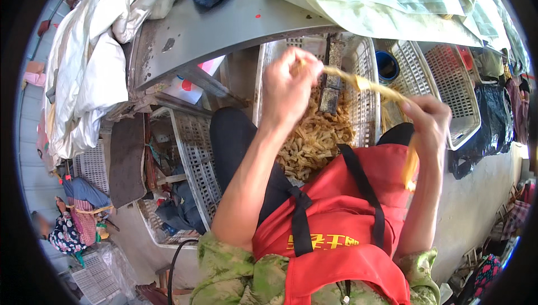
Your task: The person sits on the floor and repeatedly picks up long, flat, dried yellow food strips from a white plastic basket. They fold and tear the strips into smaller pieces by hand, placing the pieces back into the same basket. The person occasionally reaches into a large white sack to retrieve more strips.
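Note:
A long, soft yellowish-brown strip (370,86) is stretched between my two hands above a white plastic crate (370,124). My left hand (290,82) pinches one end between thumb and fingers. Further right, my right hand (426,120) grips the strip, and a loose length of it hangs below that hand beside my red apron (357,191). Inside the crate lies a heap of short yellowish-brown pieces (311,149); what they are I cannot tell. A dark, worn bar (331,78) stands over the heap, partly behind the strip.
A grey metal table edge (210,27) crosses in front, draped with white sheeting (378,6). More plastic crates (452,82) and a blue cylindrical container (386,66) stand at the right. Another crate (195,158) leans at the left. A seated person (77,216) is at far left.

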The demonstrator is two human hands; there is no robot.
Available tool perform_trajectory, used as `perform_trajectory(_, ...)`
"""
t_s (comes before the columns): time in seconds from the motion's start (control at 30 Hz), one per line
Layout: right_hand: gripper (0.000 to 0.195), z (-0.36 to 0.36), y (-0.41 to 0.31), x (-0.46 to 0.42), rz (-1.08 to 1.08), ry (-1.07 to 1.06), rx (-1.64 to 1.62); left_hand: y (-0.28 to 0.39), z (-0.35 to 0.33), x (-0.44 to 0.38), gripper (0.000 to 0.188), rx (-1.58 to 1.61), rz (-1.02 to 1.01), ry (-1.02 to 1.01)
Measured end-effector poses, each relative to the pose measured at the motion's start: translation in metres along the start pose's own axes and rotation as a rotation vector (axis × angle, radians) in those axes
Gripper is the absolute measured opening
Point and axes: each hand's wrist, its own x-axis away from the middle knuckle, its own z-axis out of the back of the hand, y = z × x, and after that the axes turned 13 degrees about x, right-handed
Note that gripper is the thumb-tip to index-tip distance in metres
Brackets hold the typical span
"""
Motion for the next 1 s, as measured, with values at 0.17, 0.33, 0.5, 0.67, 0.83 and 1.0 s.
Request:
perform_trajectory(0.17,0.011,0.006,-0.011,0.011,-0.082,0.036,0.172,-0.008,0.020,0.022,0.004,-0.536,0.277,0.231)
perform_trajectory(0.33,0.012,-0.008,-0.009,0.045,0.165,-0.277,0.211,-0.004,0.005,0.070,0.021,-0.713,-0.410,-0.155)
perform_trajectory(0.5,0.021,-0.008,-0.008,0.038,0.165,-0.111,0.007,0.018,-0.018,0.069,0.029,0.240,0.218,-0.382)
perform_trajectory(0.67,0.018,-0.025,-0.010,0.048,-0.259,-0.723,-0.738,0.026,-0.044,0.056,0.023,0.461,-0.131,-0.379)
perform_trajectory(0.83,0.011,-0.033,-0.010,0.045,0.002,-0.565,-0.179,0.016,-0.031,0.050,0.010,-0.574,-0.575,-0.362)
perform_trajectory(1.0,0.020,-0.030,-0.025,0.040,0.475,-0.152,0.202,0.015,-0.001,0.057,0.015,0.076,0.230,-0.366)
